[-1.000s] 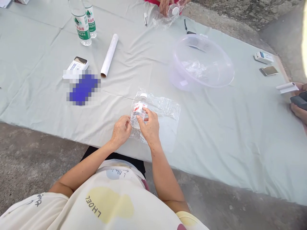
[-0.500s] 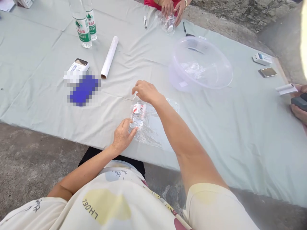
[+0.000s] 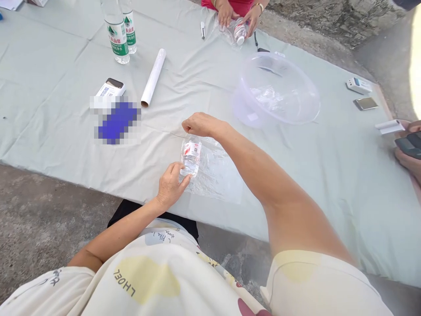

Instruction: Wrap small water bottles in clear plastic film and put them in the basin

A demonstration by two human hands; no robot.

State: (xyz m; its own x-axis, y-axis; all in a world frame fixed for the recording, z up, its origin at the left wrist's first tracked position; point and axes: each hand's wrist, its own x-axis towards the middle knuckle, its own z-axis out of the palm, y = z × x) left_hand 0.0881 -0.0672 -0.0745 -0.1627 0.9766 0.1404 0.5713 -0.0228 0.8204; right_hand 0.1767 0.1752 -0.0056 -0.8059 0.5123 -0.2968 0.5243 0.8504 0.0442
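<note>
A small clear water bottle (image 3: 191, 151) with a red and white label lies on the table, with its base towards me. Thin clear plastic film (image 3: 213, 175) is around it and spreads out flat to its right. My left hand (image 3: 171, 184) grips the bottle's base between thumb and fingers. Over the top end of the bottle is my right hand (image 3: 197, 124), its fingers curled down and closed. The bottle's cap and whatever these fingers pinch are hidden beneath the hand.
A translucent basin (image 3: 243, 105) with crumpled film inside stands right of centre. Leftward are a white roll (image 3: 154, 78), two large water bottles (image 3: 117, 41) and a white box (image 3: 110, 90). Across the table, another person's hands (image 3: 226, 15) handle a similar wrapped bottle.
My right hand has turned over at the bottle's top, with the fingers curled in and the elbow swung out to the right. My left hand stays at the base.
</note>
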